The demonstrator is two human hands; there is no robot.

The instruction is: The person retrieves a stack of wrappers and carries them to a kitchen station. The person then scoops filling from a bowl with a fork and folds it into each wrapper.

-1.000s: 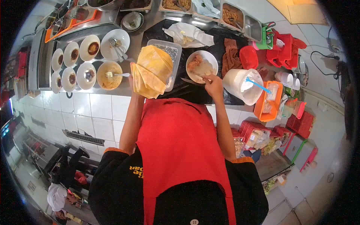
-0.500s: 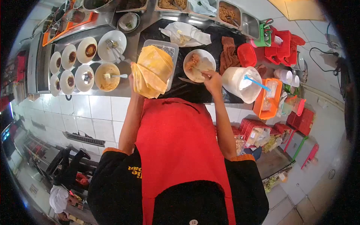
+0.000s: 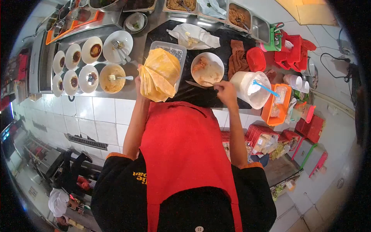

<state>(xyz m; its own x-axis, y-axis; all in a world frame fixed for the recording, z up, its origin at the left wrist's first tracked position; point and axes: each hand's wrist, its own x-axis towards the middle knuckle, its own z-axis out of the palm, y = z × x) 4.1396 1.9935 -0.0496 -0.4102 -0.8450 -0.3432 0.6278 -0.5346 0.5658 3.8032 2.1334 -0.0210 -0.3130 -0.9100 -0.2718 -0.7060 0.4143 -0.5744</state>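
My left hand (image 3: 139, 86) grips a fanned stack of yellow wonton wrappers (image 3: 160, 73), which hides most of its fingers. The wrappers are above a clear plastic tub (image 3: 180, 58). My right hand (image 3: 227, 94) is closed on a thin utensil (image 3: 208, 82) at the near rim of a white bowl (image 3: 219, 66); its exact kind is unclear. Orange-pink minced filling (image 3: 200, 64) sits in the left part of that bowl. A knife (image 3: 193, 83) lies on the dark surface beside the bowl, partly hidden under it.
White bowls with dark sauce (image 3: 96, 50) stand in rows on the left, near a bowl with a fork (image 3: 112, 77). A white bucket with a blue handle (image 3: 243, 88) and an orange basket (image 3: 273, 116) are on the right. Metal food pans (image 3: 236, 17) line the back.
My right hand has shifted slightly right and toward me, drawing the utensil from the filling to the bowl's near rim. The wrappers in my left hand are now fanned wider.
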